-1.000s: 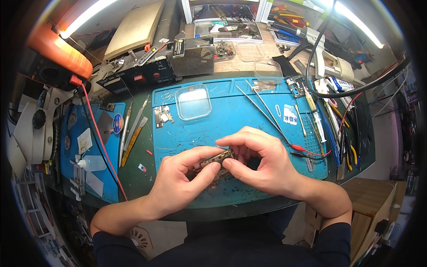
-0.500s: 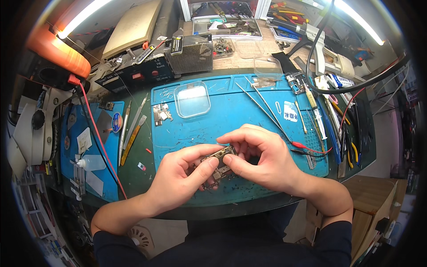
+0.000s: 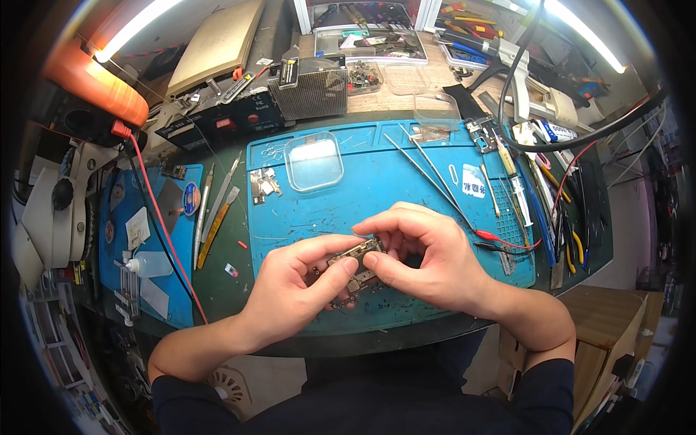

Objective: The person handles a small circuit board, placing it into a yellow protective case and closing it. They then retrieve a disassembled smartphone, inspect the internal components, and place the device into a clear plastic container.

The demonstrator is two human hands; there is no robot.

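Observation:
A small, dark circuit board with metal parts is held above the blue silicone mat. My left hand grips its left side, thumb on top and fingers partly hidden underneath. My right hand pinches the right side, its thumb on the top face near my left thumb. Farther back on the mat are a clear square plastic container, small metal parts and long tweezers.
Orange device, microscope stand and plastic bottle stand left. Knives lie beside the mat. A syringe, pliers and red-black clip leads lie right. A finned metal block sits behind, and a black cable loops above.
Since a second ago, my thumbs have shifted slightly on the board, exposing more of its top face. The last half second shows almost no movement.

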